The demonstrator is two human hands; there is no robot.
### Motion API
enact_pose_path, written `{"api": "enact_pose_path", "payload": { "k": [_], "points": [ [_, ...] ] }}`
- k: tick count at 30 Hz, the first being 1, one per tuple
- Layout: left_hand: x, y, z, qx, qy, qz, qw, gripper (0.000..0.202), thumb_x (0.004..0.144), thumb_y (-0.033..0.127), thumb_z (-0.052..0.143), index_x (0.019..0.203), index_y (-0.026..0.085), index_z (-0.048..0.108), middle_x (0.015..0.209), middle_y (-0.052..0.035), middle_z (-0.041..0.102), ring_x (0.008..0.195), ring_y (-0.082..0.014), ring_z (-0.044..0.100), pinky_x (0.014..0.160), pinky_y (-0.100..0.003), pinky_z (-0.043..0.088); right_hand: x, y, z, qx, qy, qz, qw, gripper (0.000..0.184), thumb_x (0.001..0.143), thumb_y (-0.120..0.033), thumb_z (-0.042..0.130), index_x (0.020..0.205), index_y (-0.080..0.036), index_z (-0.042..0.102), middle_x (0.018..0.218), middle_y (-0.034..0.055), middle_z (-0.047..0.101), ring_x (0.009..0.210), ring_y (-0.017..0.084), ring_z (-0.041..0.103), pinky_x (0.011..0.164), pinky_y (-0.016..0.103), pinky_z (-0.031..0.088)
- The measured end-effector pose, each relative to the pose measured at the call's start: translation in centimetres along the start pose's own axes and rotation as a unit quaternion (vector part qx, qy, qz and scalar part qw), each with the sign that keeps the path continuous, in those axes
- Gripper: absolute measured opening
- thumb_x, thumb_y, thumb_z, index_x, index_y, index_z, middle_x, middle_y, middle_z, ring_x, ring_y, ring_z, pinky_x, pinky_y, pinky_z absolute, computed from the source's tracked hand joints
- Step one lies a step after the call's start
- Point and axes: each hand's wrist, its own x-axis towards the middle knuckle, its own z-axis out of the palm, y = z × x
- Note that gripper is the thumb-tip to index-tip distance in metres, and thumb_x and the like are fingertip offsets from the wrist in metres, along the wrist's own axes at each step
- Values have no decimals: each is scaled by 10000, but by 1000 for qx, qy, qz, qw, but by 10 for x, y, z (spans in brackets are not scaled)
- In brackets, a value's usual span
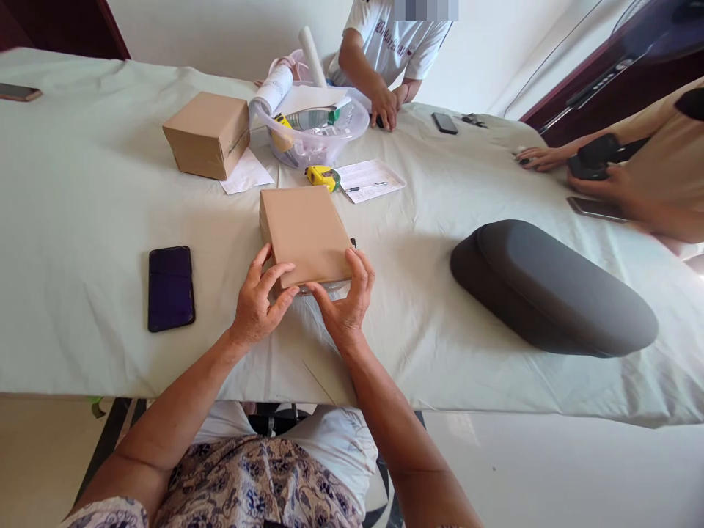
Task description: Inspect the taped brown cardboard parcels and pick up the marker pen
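A brown cardboard box point(308, 233) sits in front of me on the cloth-covered table, its plain top facing up. My left hand point(261, 293) grips its near left corner, fingers along the side and over the top, thumb at the front edge. At the near right corner, my right hand point(349, 293) has its fingers on the side and its thumb at the front edge. Something clear and shiny, like plastic, shows under the front edge; I cannot make out what it is. A small dark piece point(353, 243) peeks out at the box's right side.
Left lies a phone point(171, 288); right, a black padded seat point(553, 290). Beyond the box are a yellow tape measure point(323, 177), a paper with a pen point(374, 180), another cardboard box point(206, 136) and a filled plastic basin point(352, 128). Two other people are at the table.
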Motion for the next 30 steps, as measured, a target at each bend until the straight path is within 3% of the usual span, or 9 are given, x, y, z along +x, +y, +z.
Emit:
{"api": "enact_pose_path", "payload": {
  "k": [5, 11, 16, 20, 25, 30],
  "points": [
    [2, 0, -4, -21, 6, -28, 999, 352, 983, 446, 558, 1229, 209, 647, 1546, -180, 504, 1434, -291, 524, 1160, -476, 457, 1, 4, -2, 65, 22, 71, 995, 594, 885, -449, 734, 1413, -320, 494, 1357, 112, 582, 1284, 273, 589, 1066, 521, 532],
    [5, -3, -9, -65, 6, -58, 996, 387, 988, 467, 523, 1248, 202, 629, 1564, -183, 491, 1430, -283, 523, 1152, -463, 460, 2, 6, 2, 179, 47, 183, 966, 386, 905, -448, 697, 1237, -274, 600, 1201, 75, 665, 1106, 194, 673, 940, 393, 589],
    [5, -6, -10, -64, 8, -67, 996, 400, 989, 473, 497, 1261, 210, 626, 1574, -165, 491, 1450, -292, 503, 1188, -477, 423, 4, 6, 2, 215, 52, 181, 958, 258, 922, -421, 674, 1123, -262, 646, 1108, 52, 681, 1034, 166, 681, 862, 335, 595],
    [5, -8, -10, -61, 18, -68, 996, 405, 1002, 460, 472, 1273, 205, 629, 1576, -160, 497, 1459, -294, 497, 1183, -469, 431, 7, 5, 0, 197, 40, 152, 968, 193, 959, -424, 614, 1028, -251, 666, 1051, 48, 691, 1030, 177, 676, 881, 362, 584],
    [5, -9, -10, -51, 29, -60, 997, 400, 1019, 445, 448, 1275, 202, 635, 1568, -161, 514, 1476, -283, 484, 1187, -458, 432, 10, 3, -2, 168, 29, 133, 976, 214, 986, -418, 569, 925, -242, 674, 1011, 52, 702, 1041, 200, 679, 952, 435, 565],
    [7, -10, -9, -31, 30, -53, 998, 369, 997, 436, 496, 1256, 214, 637, 1557, -155, 520, 1450, -289, 511, 1176, -460, 447, 9, 3, -2, 161, 11, 133, 978, 238, 964, -465, 595, 942, -240, 670, 1047, 68, 681, 1043, 210, 670, 940, 443, 573]
  ]
}}
